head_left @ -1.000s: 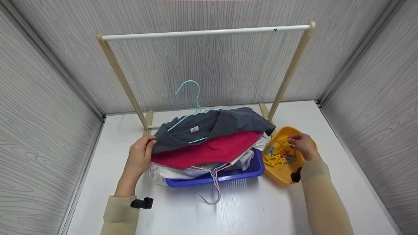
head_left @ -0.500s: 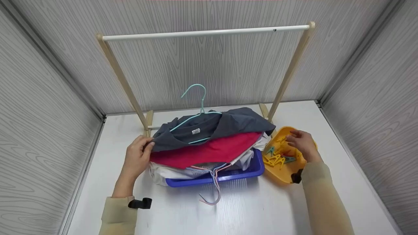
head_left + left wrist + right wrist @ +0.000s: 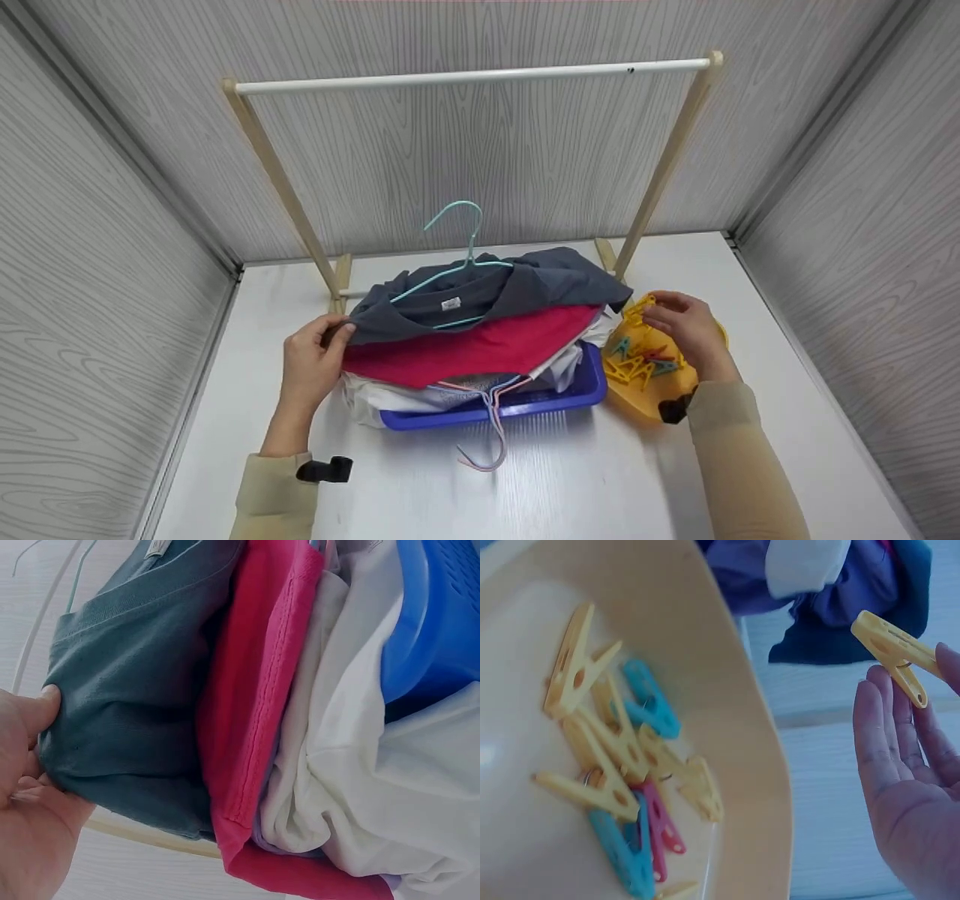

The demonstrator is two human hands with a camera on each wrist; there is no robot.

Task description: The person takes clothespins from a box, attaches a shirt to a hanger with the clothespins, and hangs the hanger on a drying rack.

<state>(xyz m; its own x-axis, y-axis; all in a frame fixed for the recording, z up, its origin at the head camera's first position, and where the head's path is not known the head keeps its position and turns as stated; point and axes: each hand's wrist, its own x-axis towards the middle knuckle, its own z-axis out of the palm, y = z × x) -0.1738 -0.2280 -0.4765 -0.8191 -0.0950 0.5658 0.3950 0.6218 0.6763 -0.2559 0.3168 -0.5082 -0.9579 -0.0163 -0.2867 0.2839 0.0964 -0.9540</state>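
My left hand (image 3: 312, 361) pinches the left edge of a dark grey shirt (image 3: 555, 279), thumb on top, as the left wrist view also shows with the shirt (image 3: 135, 697) between thumb and fingers (image 3: 37, 787). A mint hanger (image 3: 471, 238) sits in the shirt's neck, its hook upright. Above the yellow basket (image 3: 645, 401), my right hand (image 3: 691, 336) pinches a yellow clothespin (image 3: 892, 652) between thumb and fingers. Several yellow, teal and red clothespins (image 3: 615, 742) lie in the basket.
A rack with a white bar (image 3: 480, 76) and wooden posts stands behind. Under the shirt are a red garment (image 3: 480, 349) and white clothes, on a blue basket (image 3: 517, 409). Pink and blue hanger hooks (image 3: 495, 442) stick out in front.
My right hand has risen slightly from the basket with a yellow clothespin. The mint hanger's hook has shifted right and down. My left hand has moved slightly left, still gripping the shirt.
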